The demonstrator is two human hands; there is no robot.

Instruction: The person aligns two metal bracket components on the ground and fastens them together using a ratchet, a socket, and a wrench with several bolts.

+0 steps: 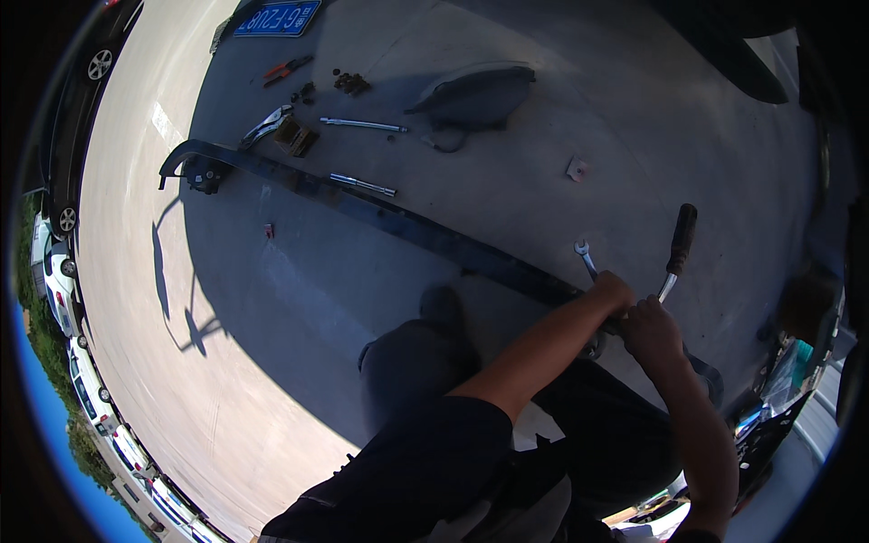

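My left hand (615, 291) is closed around a combination wrench (587, 260), whose open end points up and away. Beside it, my right hand (654, 331) grips the shaft of a long-handled ratchet (684, 237) with a dark grip; the handle stands out past the fist. Both hands meet at the near end of a long dark metal bar (425, 237) lying across the ground. Its far left end curves round, with a black bracket (206, 175) there. Whatever the tools are fitted on is hidden by my hands.
Beyond the bar lie two chrome extension bars (364, 124), a small box (295, 137), locking pliers (266, 126), orange-handled pliers (287, 70), loose hardware (351, 83), a dark cover-like piece (480, 94) and a blue licence plate (278, 18). Parked cars (89, 385) line the left.
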